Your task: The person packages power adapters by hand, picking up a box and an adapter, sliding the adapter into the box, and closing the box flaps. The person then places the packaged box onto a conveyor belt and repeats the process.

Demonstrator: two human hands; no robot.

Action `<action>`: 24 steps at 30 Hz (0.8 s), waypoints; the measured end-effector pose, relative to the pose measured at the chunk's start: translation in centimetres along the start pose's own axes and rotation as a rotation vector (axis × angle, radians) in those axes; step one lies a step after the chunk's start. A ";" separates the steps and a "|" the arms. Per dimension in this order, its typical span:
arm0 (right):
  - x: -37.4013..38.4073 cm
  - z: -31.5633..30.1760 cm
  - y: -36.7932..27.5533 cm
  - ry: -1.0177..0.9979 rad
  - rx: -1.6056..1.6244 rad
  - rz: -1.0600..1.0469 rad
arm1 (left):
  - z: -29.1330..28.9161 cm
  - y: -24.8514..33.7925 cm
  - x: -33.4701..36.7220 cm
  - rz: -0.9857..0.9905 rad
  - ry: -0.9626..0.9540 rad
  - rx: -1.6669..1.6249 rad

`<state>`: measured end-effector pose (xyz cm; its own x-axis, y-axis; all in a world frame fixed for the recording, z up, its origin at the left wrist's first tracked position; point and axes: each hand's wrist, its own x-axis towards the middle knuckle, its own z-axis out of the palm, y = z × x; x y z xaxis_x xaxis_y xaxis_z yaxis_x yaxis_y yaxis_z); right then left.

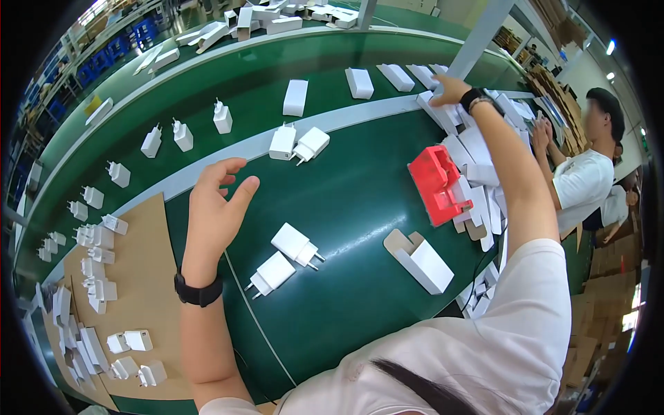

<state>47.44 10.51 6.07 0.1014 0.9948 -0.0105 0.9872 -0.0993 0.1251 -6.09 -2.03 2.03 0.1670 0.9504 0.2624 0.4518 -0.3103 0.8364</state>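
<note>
Far left, white chargers sit on cardboard. The left hand, empty, thumb apart from bent fingers, is over the table. Two more chargers lie mid-table, then an open box and a red tray. The right hand is at piled white boxes; whether it grips one, I cannot tell.

No legible text, numbers or signs.

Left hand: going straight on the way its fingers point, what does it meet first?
The left hand would probably meet the nearer white charger of the pair at the pale rail; hand height is unclear.
</note>
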 end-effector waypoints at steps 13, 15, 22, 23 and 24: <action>-2.9 -4.3 -17.4 0.214 0.636 -0.534 | 1.1 -0.7 -0.4 -0.306 -0.098 -0.579; -6.4 -5.9 -23.4 0.477 0.466 -1.073 | 1.4 -0.4 -0.4 -0.508 -0.329 -0.987; -13.6 -5.5 -33.3 0.630 0.190 -1.853 | 0.9 -1.3 -2.0 -0.558 -0.430 -1.522; -13.8 -5.4 -33.2 0.568 0.208 -1.833 | 0.1 -2.0 -1.6 -0.543 -0.330 -1.276; -13.8 -5.0 -32.9 0.503 0.225 -1.814 | -1.1 -2.8 -1.1 -0.529 -0.230 -1.033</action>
<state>12.90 0.18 7.03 -0.9341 -0.2043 0.2929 -0.1551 0.9709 0.1825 -8.48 -2.21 -0.10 0.3733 0.8967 -0.2379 -0.3928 0.3851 0.8351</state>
